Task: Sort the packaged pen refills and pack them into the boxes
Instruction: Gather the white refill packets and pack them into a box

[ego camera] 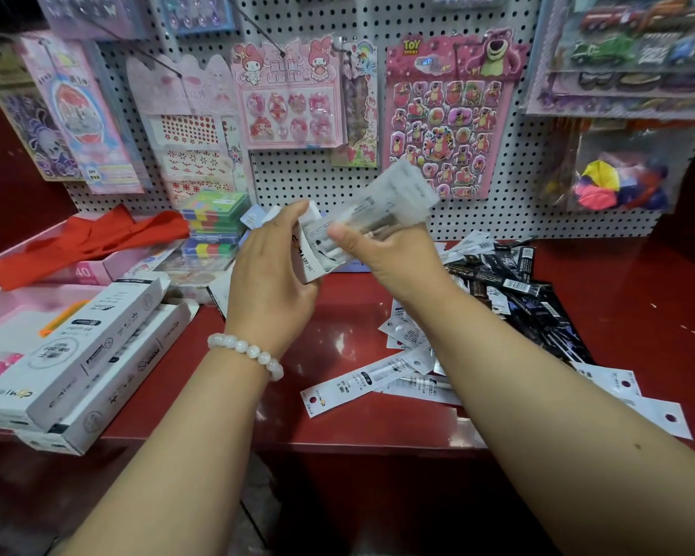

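the left hand [271, 270] is holding a small white box [311, 250], the right hand [382, 254] is pinching white refill packs [394, 198]; pushed in crooked, they may be bending or slipping out.

"TOY STORY" stands in yellow and red at the top left corner of the pink bear sticker sheet [450, 114] hanging on the pegboard, above and to the right of the grip. "40" is printed in pale figures on the front wall of the pink cardboard tray [83, 271], well left of the grip. Print on the white boxes and refill packets is too small to read.
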